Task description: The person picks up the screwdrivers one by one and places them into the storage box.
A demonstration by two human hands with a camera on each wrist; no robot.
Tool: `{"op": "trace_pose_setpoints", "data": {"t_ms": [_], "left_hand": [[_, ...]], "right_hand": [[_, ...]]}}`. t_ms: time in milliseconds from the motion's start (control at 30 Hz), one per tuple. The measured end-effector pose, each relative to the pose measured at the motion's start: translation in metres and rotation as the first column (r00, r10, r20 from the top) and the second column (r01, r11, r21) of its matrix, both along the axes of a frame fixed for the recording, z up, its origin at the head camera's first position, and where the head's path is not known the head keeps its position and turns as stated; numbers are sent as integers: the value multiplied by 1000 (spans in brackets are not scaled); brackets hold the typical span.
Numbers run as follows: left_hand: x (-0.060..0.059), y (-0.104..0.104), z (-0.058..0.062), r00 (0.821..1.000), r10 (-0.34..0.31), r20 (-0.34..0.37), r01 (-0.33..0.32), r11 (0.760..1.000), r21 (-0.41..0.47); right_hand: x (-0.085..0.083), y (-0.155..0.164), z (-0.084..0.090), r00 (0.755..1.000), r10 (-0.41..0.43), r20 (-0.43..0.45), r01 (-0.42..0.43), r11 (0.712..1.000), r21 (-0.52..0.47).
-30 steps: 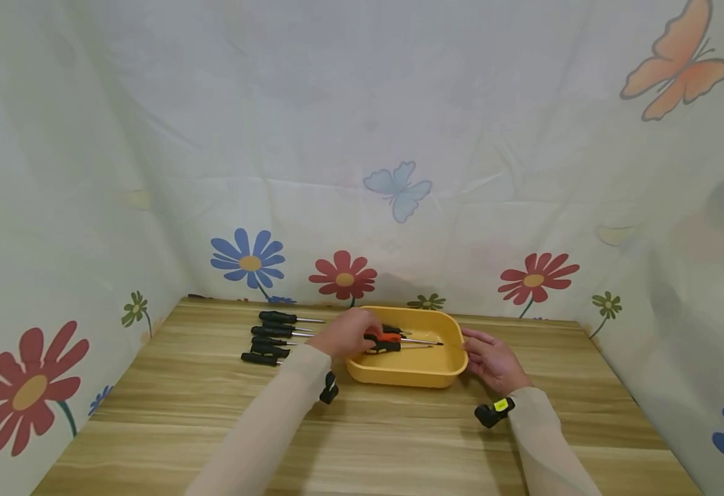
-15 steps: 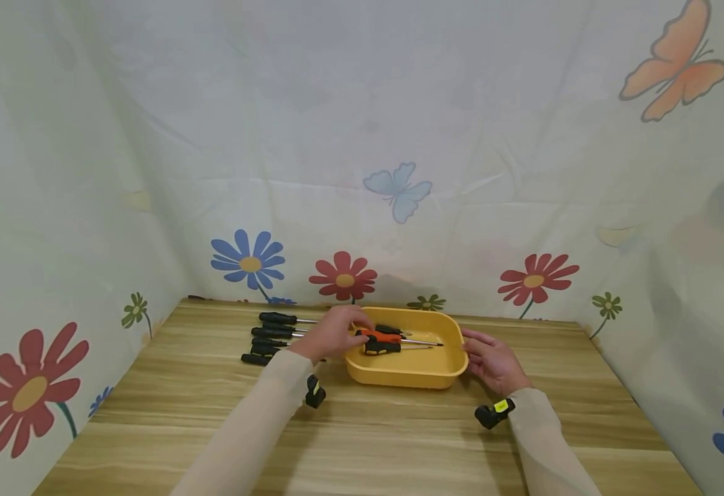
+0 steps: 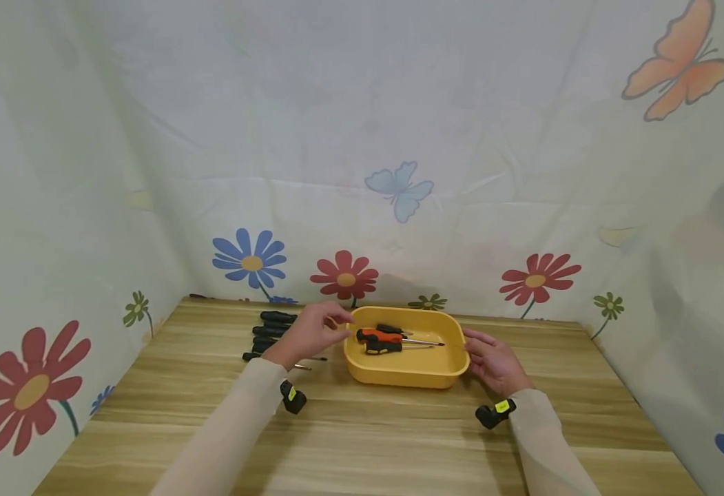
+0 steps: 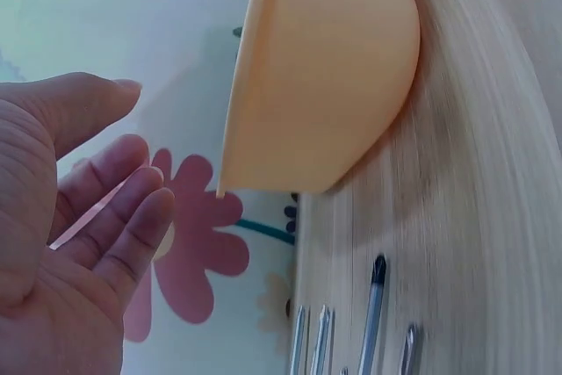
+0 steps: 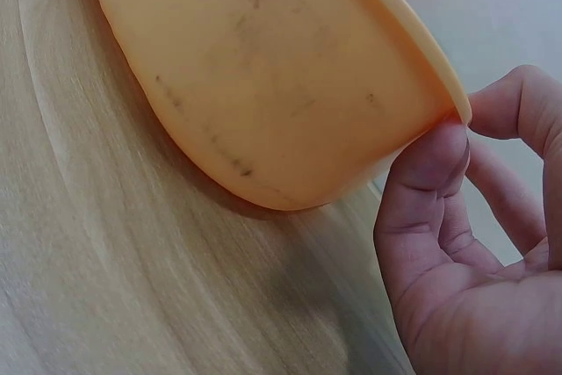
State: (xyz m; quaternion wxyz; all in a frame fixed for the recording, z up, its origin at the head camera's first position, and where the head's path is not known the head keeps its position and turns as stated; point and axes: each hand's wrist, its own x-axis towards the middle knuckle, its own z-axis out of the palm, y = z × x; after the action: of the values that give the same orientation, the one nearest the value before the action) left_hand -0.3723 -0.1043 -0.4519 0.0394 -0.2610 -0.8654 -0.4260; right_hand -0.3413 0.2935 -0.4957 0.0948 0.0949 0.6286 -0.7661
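In the head view a yellow plastic tray [image 3: 408,378] stands on the table. Inside it lie an orange-and-black screwdriver [image 3: 381,337], a black-and-yellow screwdriver [image 3: 383,348] and a small black tool [image 3: 390,329]. My left hand [image 3: 308,335] hovers just left of the tray, thumb and fingers apart and holding nothing. At the right end, my right hand [image 3: 493,361] pinches the tray's rim between thumb and finger, which the right wrist view shows closely. Several black-handled screwdrivers [image 3: 277,317] lie side by side left of the tray, partly hidden by the left hand.
The wooden table [image 3: 399,441] ends at the back against a hanging cloth [image 3: 473,234] printed with flowers and butterflies. More cloth hangs along both sides. Metal screwdriver shafts [image 4: 372,313] point toward the tray in the left wrist view.
My left hand has let go of the orange-and-black screwdriver in the tray and drawn back left past the rim, over the row of screwdrivers. The right hand keeps its place.
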Motion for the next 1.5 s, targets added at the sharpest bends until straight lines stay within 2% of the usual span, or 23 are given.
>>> {"op": "trace_pose_setpoints", "data": {"t_ms": [100, 367, 600, 733, 933, 1200, 1500], "left_hand": [[2, -8, -2, 1000, 14, 2, -14, 1000, 9], [15, -34, -5, 999, 43, 18, -42, 998, -38], [24, -56, -12, 998, 49, -35, -50, 998, -34], [28, -70, -17, 998, 50, -36, -51, 998, -29], [37, -94, -25, 996, 74, -41, -77, 995, -69], [36, -120, -38, 991, 97, -96, -109, 986, -128], [31, -147, -44, 986, 147, -80, -160, 969, -186]], "right_hand": [[0, 1, 0, 1000, -6, 3, 6, 1000, 3], [0, -1, -3, 1000, -12, 5, 12, 1000, 26], [-2, -4, -5, 1000, -24, 14, 24, 999, 27], [-3, -5, -4, 1000, -31, 7, 30, 999, 44], [-3, -7, -3, 1000, -24, 2, 24, 998, 65], [-2, -3, -1, 1000, -19, -15, 20, 999, 33], [0, -1, 2, 1000, -18, -18, 19, 998, 55]]}}
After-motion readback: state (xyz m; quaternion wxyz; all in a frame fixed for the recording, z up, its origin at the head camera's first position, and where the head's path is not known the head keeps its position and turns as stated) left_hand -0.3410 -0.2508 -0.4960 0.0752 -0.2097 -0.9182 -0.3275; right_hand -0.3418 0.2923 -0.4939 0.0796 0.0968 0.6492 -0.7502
